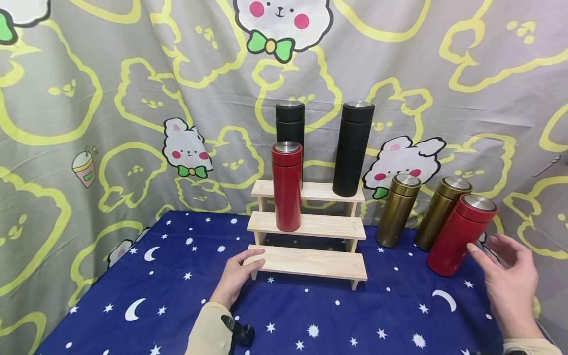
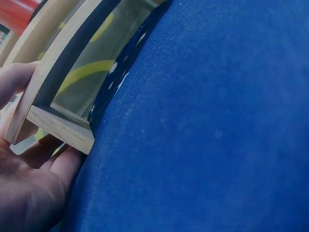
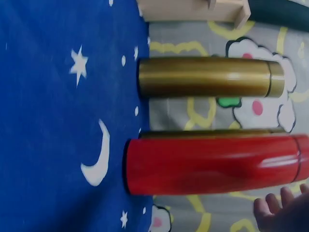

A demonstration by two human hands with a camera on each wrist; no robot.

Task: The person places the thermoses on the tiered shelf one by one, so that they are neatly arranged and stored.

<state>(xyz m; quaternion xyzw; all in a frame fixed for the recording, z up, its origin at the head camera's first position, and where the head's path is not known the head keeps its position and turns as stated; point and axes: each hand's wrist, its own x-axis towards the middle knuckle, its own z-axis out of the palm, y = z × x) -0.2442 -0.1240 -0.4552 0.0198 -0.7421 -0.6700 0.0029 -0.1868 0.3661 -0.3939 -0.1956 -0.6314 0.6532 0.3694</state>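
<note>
My left hand (image 1: pixel 237 276) holds the left end of the lowest step of a three-tier wooden display stand (image 1: pixel 310 261); in the left wrist view the thumb (image 2: pixel 19 79) lies over the board and the other fingers are beneath it. A red thermos (image 1: pixel 287 192) stands upright on the middle step. Two black thermoses (image 1: pixel 353 153) stand on the top step, one partly hidden behind the red one. At the right, my right hand (image 1: pixel 510 276) is beside another red thermos (image 1: pixel 459 239) on the table, its fingers spread and loosely bent, the thumb right at the thermos's side.
Two gold thermoses (image 1: pixel 398 212) stand on the table between the stand and the right red thermos, which partly covers one of them. A dark blue cloth (image 1: pixel 177 296) with stars and moons covers the table. A grey curtain (image 1: pixel 133 123) with yellow cartoon outlines hangs close behind.
</note>
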